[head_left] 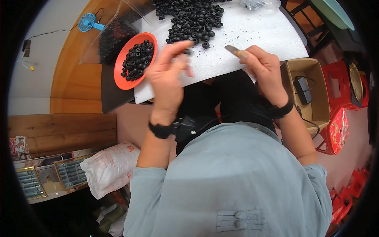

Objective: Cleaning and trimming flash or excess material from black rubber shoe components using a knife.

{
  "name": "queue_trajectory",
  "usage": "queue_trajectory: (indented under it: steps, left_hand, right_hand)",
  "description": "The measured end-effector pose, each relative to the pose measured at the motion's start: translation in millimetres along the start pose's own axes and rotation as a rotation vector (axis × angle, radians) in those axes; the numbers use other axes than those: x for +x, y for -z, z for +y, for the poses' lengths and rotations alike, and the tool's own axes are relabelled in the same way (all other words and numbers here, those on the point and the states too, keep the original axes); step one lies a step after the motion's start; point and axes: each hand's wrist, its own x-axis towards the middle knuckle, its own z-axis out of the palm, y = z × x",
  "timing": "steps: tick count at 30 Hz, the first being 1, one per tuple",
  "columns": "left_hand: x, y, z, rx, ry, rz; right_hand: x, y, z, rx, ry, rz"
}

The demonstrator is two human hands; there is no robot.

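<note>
- Right grip is closed round the tan handle of a small knife, thumb up by the blade, and I see it just above the near edge of the white foam sheet.
- The knife's long axis runs on a slant: handle low toward the right wrist, bare tip pointing left and away from the body, toward the other hand's side.
- Left grip comes through blurred, fingers curled toward the thumb over the sheet's left part. A dark round shape shows by the fingertips — I cannot tell whether it is held.
- Black beads, holes showing in many, heap up at the far side; the nearest ones sit beyond the gap between my two grips.
- That gap is my working room: white foam with dark specks, widening rightward past the knife tip.
- Left side is tighter — an orange plate of beads sits just beside the left grip, overhanging the dark surface, with a clear bin behind it.
- Near edge slants up to the right; a cardboard box stands close by the right wrist, a black adapter inside.
</note>
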Motion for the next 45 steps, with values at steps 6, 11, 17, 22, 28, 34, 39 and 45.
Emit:
queue_trajectory:
  steps: [6,11,17,22,28,34,39,45]
  left_hand:
    - [20.2,99.0,41.6,0.59,-0.179,0.303]
    - [22.1,64.4,15.6,0.974,-0.322,0.07]
    - [39.4,-12.0,-25.0,0.941,-0.504,-0.151]
    - [40.9,-25.6,-43.6,1.069,-0.481,-0.071]
    - [30.1,1.4,-26.6,0.815,-0.536,-0.262]
    - [18.1,-10.5,-36.1,0.82,-0.232,-0.053]
    - [21.4,-6.8,-36.8,1.043,-0.468,-0.021]
    - [28.4,-9.8,-29.3,1.13,-0.412,-0.082]
  right_hand:
    - [-1.4,4.9,8.0,0.041,0.039,-0.001]
    - [-2.0,4.0,7.2,-0.013,0.059,0.0]
    - [-3.1,4.6,5.8,0.015,0.053,-0.008]
    - [-3.4,2.2,8.5,-0.046,0.083,-0.003]
    - [-3.8,4.2,9.5,-0.148,0.102,0.007]
    - [-2.8,0.5,7.0,-0.213,0.131,0.019]
    - [-4.1,-1.7,5.1,-0.182,0.1,0.012]
    - [-2.0,-8.6,-14.0,-0.414,0.089,0.008]
